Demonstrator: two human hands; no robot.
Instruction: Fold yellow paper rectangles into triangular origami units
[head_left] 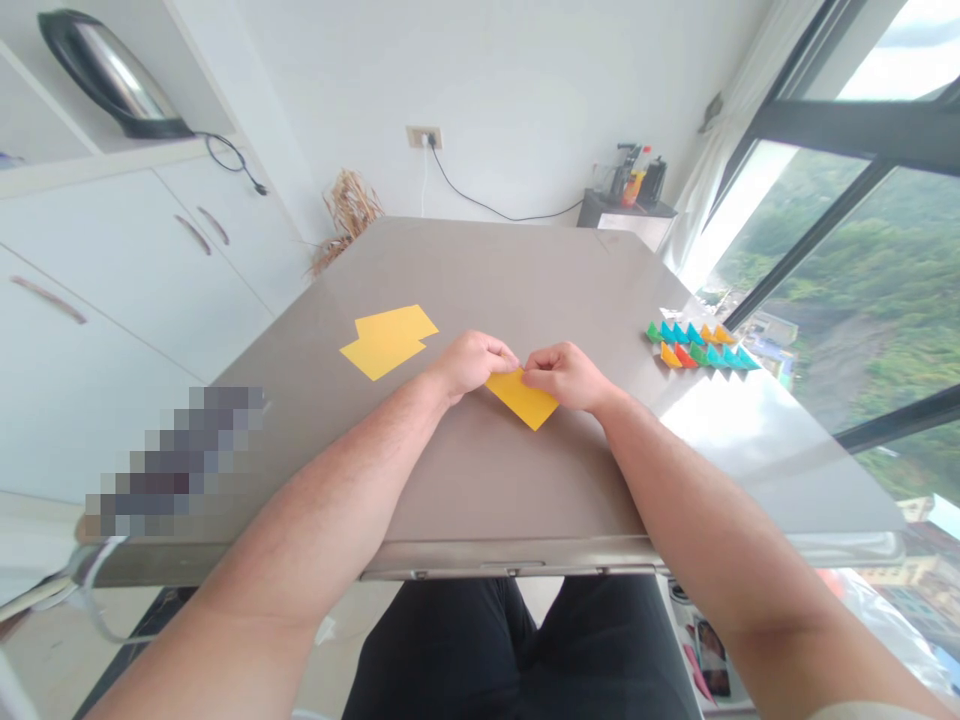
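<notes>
A yellow sheet of paper [529,402] is held just above or on the grey table, one corner pointing toward me. My left hand [474,362] pinches its upper left edge between thumb and fingers. On the other side, my right hand [562,374] grips the upper right part, its fingertips close to the left ones. The fingers cover the paper's far edge, so any fold there is hidden. To the left lie more yellow sheets [390,340], overlapping and flat on the table.
Two rows of small folded paper boats [701,346] in green, blue, orange and red stand at the table's [495,270] right side, by the window. A blurred-out object [180,460] lies at the left edge. Bottles [637,180] stand on a small cabinet behind.
</notes>
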